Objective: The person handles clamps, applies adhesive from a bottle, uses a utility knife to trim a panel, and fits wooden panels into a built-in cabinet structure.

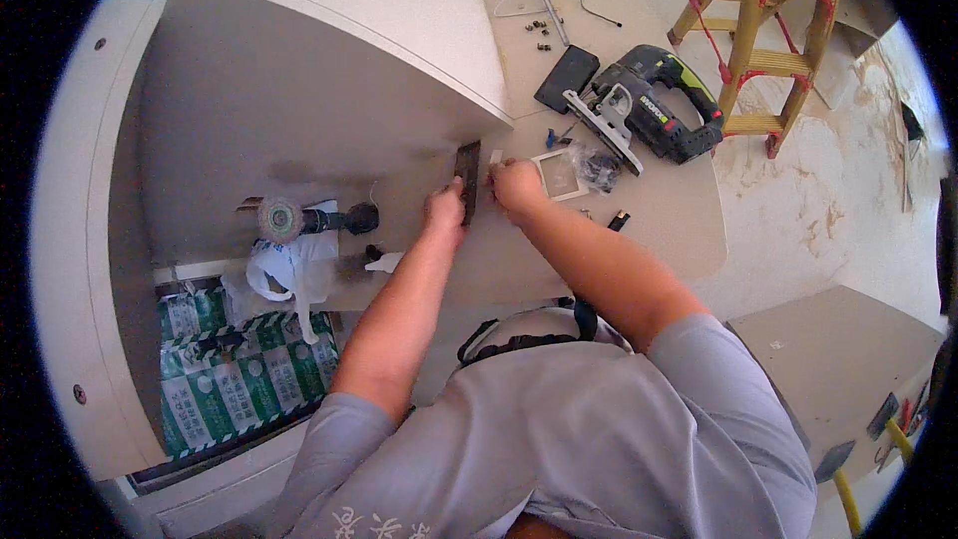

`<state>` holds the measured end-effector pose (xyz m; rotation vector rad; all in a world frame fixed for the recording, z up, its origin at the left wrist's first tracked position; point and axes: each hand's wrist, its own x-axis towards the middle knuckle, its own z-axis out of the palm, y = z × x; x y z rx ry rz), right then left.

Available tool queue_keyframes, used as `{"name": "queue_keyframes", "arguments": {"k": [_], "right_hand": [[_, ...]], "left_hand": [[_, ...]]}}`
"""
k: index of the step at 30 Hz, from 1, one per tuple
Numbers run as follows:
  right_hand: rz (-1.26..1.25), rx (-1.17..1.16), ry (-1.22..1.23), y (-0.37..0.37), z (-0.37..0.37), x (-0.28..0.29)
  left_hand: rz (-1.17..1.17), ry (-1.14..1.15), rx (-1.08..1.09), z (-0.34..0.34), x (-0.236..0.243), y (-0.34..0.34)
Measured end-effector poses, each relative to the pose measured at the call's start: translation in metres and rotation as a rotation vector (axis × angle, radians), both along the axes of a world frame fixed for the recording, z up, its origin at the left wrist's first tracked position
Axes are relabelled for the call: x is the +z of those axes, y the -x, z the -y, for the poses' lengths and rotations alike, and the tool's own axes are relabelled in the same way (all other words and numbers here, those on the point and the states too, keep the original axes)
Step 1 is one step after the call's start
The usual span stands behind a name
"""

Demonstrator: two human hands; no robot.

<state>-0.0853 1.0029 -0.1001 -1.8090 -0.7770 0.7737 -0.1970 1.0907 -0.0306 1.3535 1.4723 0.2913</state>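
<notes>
My left hand (446,208) is closed around the lower part of a dark, flat rectangular strip (469,178), which stands on the beige worktop (399,284) near the corner of a cabinet panel. Just right of it, my right hand (517,187) has its fingers curled together. A small pale piece (496,156) shows by its fingertips; whether the fingers hold it is unclear. Beside the right wrist lies a square white frame (569,183), with a clear plastic bag of small parts (599,170) next to it.
A black and green jigsaw (654,105) and a black rectangular block (567,78) lie at the right. Left of my arms sit a power tool with a round disc (281,220) and a white plastic bag (284,268). A wooden stepladder (773,60) stands beyond.
</notes>
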Motion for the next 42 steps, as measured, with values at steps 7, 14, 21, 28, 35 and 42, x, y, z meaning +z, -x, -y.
{"name": "queue_keyframes", "arguments": {"k": [7, 14, 21, 28, 35, 42], "right_hand": [[-0.208, -0.121, -0.051, -0.001, -0.077, -0.106], [-0.152, -0.145, -0.152, 0.005, -0.126, -0.202], [-0.190, -0.057, 0.072, -0.016, -0.118, -0.142], [0.375, 0.063, 0.462, -0.024, -0.058, -0.007], [0.328, 0.006, 0.597, -0.014, -0.059, 0.016], [0.390, 0.053, 0.604, -0.017, -0.054, 0.016]], "left_hand": [[-0.026, -0.006, 0.029, 0.016, 0.009, -0.004], [-0.087, -0.063, 0.057, 0.026, 0.014, -0.008], [-0.032, -0.087, -0.010, 0.018, -0.001, 0.000], [-0.005, -0.065, -0.014, 0.004, -0.025, 0.008], [0.109, 0.010, 0.028, 0.005, -0.028, 0.015], [-0.012, 0.059, 0.056, -0.007, -0.015, 0.004]]}}
